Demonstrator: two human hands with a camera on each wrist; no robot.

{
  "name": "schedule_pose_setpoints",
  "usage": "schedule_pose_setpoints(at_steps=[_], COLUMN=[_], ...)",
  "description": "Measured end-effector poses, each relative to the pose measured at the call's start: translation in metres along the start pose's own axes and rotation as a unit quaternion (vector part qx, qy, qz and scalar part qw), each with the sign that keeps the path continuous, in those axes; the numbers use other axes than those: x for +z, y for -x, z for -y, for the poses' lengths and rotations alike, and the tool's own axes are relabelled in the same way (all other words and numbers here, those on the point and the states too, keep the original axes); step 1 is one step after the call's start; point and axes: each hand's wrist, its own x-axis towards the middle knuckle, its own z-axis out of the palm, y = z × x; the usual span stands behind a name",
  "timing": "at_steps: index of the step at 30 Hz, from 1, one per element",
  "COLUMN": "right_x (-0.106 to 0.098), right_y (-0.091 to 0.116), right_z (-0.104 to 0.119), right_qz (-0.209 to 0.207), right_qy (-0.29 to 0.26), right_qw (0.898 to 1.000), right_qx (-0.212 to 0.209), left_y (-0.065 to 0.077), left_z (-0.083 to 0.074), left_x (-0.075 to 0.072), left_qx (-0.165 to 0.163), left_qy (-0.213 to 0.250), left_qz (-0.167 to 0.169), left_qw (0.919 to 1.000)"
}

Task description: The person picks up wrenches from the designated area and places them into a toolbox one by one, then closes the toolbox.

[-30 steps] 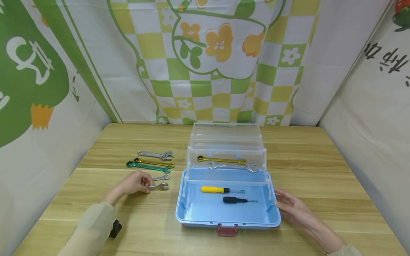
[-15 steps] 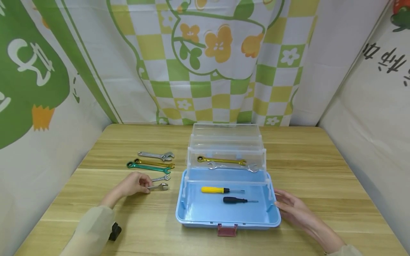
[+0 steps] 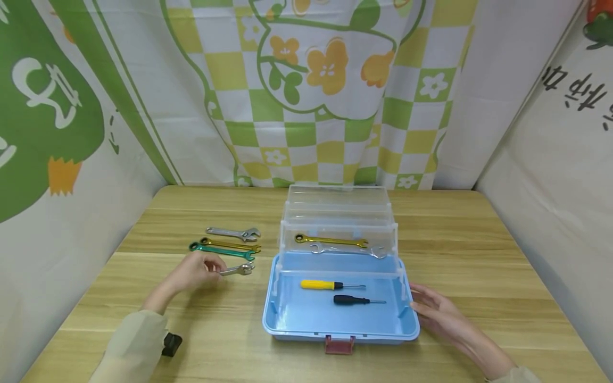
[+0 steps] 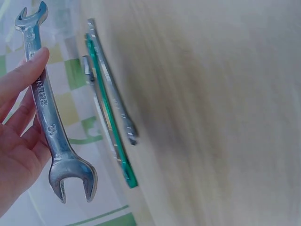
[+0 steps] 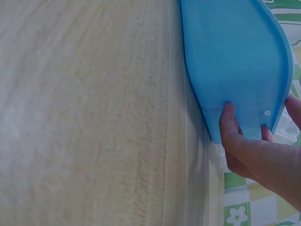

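Observation:
In the head view my left hand [image 3: 197, 270] pinches a silver double open-end wrench [image 4: 51, 117] between thumb and fingers. The wrench hangs above the table; in the left wrist view its stamped shaft and both jaws show. Beneath it, mostly covered, lies a smaller silver wrench [image 4: 110, 80]. Farther back are a green ratchet wrench [image 3: 222, 250], a gold ratchet wrench [image 3: 232, 243] and an adjustable wrench [image 3: 233, 233]. My right hand [image 3: 440, 314] touches the right side of a blue toolbox [image 3: 340, 324], its fingertips against the outer wall and the thumb at the rim.
Inside the toolbox lie a yellow screwdriver [image 3: 320, 284] and a black screwdriver [image 3: 351, 299]. Its clear tray [image 3: 337, 262] section holds a gold ratchet wrench [image 3: 330, 240] and a silver wrench [image 3: 347, 249]. A red latch [image 3: 339, 346] sticks out in front. Printed curtains [image 3: 316, 133] enclose the table.
My left hand has lifted the silver open-end wrench off the table and moved it slightly away from me, over the smaller wrench. The right hand and toolbox stay put.

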Motion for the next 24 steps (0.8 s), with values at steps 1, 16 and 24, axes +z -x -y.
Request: schedule_pose_setpoints(at_steps=[1,16,24], right_x=[0.0,-0.001,-0.002], right_y=[0.0,0.0,0.0], right_z=[0.0,0.0,0.001], right_qz=[-0.001,0.006,0.009], right_qy=[0.0,-0.004,-0.001], right_qw=[1.0,1.0,1.0], right_qx=[0.0,0.005,0.006], left_y=[0.0,-0.005,-0.013], left_z=[-0.002,-0.039,-0.055], left_x=[0.0,0.001,0.001], left_qx=[0.003,0.019,0.039], left_qy=[-0.001,-0.012,-0.006], left_qz=[-0.001,-0.025,-0.024], left_qw=[1.0,0.9994,0.9989])
